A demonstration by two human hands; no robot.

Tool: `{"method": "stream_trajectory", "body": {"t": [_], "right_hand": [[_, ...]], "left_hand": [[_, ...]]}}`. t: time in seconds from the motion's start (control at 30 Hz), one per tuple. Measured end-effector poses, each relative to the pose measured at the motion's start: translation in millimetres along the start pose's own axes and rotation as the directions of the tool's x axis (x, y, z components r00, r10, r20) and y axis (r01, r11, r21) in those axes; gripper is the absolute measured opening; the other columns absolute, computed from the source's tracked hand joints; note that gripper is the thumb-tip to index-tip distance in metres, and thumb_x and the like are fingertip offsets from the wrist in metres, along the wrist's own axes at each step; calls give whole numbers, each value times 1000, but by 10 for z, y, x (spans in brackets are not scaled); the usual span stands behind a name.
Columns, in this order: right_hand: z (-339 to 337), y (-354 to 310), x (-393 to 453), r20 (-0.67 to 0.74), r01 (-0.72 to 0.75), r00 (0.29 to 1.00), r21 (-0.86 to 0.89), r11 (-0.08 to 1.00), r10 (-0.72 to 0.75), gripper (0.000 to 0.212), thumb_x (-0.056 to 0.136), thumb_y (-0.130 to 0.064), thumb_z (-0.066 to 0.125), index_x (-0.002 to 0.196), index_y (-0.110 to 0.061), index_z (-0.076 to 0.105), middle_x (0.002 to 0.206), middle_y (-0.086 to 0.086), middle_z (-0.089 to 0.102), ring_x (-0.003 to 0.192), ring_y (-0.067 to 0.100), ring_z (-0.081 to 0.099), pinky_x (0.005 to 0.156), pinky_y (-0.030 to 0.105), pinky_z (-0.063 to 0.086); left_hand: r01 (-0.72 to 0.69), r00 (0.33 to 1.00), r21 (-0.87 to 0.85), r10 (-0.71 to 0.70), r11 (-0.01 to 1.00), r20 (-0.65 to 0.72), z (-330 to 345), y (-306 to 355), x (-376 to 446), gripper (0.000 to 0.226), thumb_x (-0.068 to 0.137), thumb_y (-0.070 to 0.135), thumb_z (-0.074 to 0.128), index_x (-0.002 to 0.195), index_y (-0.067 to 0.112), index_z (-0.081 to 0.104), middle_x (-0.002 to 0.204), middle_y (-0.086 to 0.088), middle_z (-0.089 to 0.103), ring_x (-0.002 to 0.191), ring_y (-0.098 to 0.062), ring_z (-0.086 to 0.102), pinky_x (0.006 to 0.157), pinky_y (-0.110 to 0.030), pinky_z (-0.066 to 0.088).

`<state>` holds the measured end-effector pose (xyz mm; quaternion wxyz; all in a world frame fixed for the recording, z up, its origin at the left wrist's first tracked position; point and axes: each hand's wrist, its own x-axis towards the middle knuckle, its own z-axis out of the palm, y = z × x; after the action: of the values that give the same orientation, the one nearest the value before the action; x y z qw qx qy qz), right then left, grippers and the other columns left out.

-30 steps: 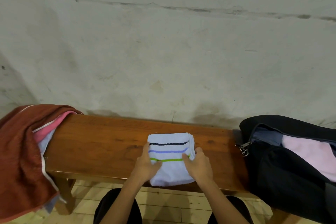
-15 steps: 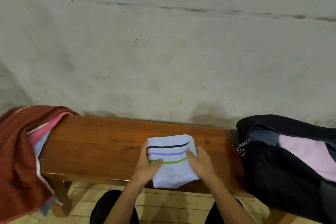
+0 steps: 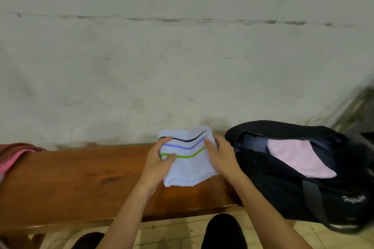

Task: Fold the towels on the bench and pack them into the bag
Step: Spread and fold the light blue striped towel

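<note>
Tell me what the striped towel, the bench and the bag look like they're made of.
Striped towel: soft, matte terry-like cloth, sagging between both hands. Bench: varnished reddish-brown wood with visible grain and sheen. Bag: black matte fabric, probably synthetic; it slumps.

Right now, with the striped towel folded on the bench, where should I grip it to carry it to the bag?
Grip the striped towel by its two side edges, one hand from each side, as the left hand and right hand grip it now. It is a thick folded square, so pinching all layers at both sides should keep the fold from opening on the way to the bag.
</note>
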<state>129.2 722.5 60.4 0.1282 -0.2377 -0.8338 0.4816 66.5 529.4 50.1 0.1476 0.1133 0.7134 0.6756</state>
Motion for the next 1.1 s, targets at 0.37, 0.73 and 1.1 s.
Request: {"method": "stream_trajectory", "body": {"t": [0.37,0.73,1.1], "right_hand": [[-1705,473,234,-198,-67,979,-150,986,36,24,98,-28,54,99,-5,60,89,4,64,75,14,55,64,28,42],[-2793,1438,645,-333,-287,921,-237,928,200,26,101,-31,48,96,-6,52,87,8,60,81,27,58,68,37,45],[-2749,2312,722,-311,-514,858,-531,674,410,28,103,-34,34,121,-14,42,125,20,59,110,42,57,86,44,46]], "left_hand": [[-149,960,9,143,989,239,1674,447,383,45,87,-6,59,121,23,60,113,8,63,88,8,62,75,-9,48],[-153,878,148,66,977,475,3284,372,838,61,87,7,66,142,22,45,139,0,44,126,-15,47,105,-27,41],[-182,707,661,-370,728,602,3903,-237,1008,98,88,28,71,157,13,5,161,-16,-5,147,-30,19,117,-32,26]]}}
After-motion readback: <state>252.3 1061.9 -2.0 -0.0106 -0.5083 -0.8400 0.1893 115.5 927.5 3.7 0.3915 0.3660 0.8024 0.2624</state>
